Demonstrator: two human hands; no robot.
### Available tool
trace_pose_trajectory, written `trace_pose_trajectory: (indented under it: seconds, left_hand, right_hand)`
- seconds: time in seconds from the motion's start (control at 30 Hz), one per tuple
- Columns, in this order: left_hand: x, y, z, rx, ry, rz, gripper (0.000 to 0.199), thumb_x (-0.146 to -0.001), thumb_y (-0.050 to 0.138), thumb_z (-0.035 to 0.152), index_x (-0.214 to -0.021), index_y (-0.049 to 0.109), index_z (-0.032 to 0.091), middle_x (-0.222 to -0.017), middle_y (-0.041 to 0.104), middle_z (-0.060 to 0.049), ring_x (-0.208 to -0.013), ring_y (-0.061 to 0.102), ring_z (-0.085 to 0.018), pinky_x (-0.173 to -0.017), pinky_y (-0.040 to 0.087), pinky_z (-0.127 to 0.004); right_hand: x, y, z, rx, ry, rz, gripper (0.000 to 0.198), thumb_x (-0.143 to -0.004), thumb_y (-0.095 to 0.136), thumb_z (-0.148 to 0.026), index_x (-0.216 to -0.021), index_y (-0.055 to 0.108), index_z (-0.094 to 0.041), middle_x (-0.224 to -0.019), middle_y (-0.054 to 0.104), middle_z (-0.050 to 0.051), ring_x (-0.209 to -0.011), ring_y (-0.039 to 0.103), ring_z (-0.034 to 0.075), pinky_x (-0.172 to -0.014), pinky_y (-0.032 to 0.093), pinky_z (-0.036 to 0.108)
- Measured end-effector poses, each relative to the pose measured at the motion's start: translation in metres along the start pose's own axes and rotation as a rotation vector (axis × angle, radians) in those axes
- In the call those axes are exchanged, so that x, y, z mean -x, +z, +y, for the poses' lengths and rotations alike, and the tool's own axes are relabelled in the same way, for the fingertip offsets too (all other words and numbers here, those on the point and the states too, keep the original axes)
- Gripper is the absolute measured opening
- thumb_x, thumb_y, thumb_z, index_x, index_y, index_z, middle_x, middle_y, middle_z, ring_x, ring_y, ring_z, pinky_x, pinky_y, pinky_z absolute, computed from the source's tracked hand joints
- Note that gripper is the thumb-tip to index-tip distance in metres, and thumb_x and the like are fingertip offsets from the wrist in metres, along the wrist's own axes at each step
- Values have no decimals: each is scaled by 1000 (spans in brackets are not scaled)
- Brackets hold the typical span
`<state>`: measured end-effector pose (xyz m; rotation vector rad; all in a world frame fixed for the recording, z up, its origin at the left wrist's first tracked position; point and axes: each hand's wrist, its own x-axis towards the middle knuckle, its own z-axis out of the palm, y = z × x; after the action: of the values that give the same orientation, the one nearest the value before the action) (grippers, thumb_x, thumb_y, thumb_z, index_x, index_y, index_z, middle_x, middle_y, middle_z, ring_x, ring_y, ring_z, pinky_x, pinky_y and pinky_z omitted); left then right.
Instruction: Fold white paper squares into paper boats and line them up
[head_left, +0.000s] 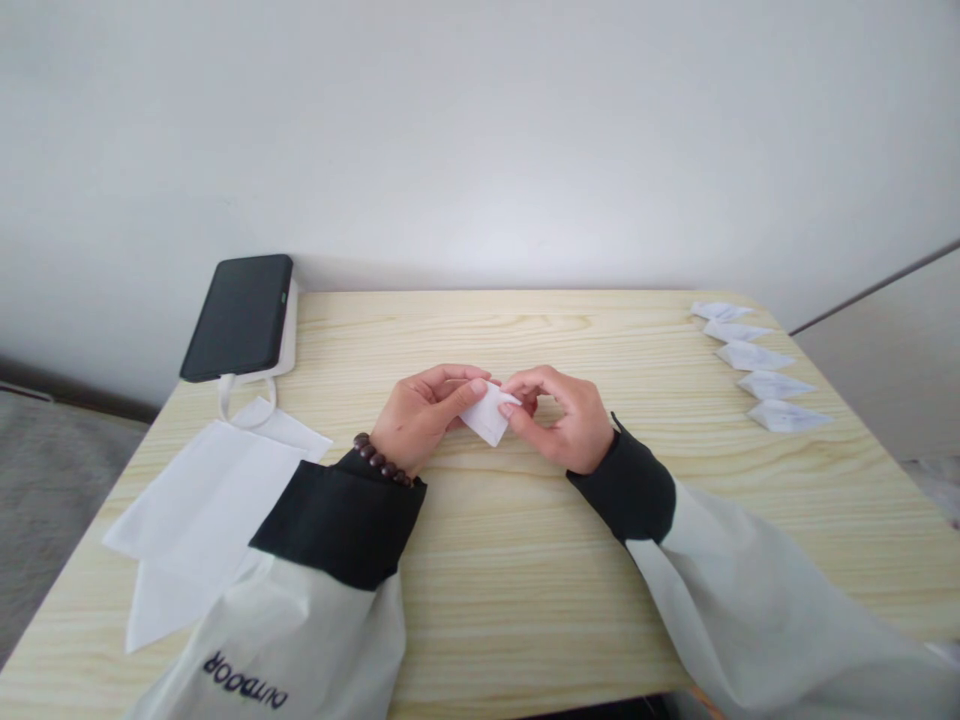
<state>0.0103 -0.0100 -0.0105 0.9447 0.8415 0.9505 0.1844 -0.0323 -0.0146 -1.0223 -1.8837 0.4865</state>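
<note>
A small folded piece of white paper (491, 415) is held between both hands over the middle of the wooden table. My left hand (427, 412) pinches its left side, thumb on top and fingers behind. On the right, my right hand (562, 415) grips a narrow corner of the same paper between thumb and index finger. The paper has a diamond-like outline with a point toward me. Its back side is hidden by the fingers.
Several folded paper pieces (754, 356) with pointed ends lie in a column at the table's (487, 600) right. White paper sheets (202, 500) overlap at left. Behind them a black-screened device (238, 315) rests on a white block, with a white cable loop (225, 400). A wall (480, 150) borders the back.
</note>
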Motion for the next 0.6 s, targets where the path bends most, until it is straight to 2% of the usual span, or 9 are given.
trace_pose_trajectory:
  seconds: [0.27,0.43,0.6]
  left_hand:
    - [0,0,1,-53,45,73,22,-63,77,28,-76,66,14,-73,70,-3,-66,61,-14,-64,49,-26]
    - [1,2,1,-55,51,110,24,-60,78,29,-73,65,13,-76,70,-5,-70,62,-16,-66,49,-29]
    - [1,2,0,-102,71,164,26,-59,78,32,-74,67,14,-71,69,-3,-65,61,-14,-63,49,-26]
  right_hand:
    - [0,-1,2,-16,57,60,11,-76,63,-28,-81,61,-19,-63,63,-2,-54,55,9,-56,46,22]
    - [-2,-3,3,-40,55,61,11,-78,62,-30,-77,64,-19,-68,66,0,-56,56,10,-57,46,24]
    - [-2,-4,4,-62,56,72,10,-79,62,-27,-77,65,-18,-69,67,1,-59,57,11,-59,47,24]
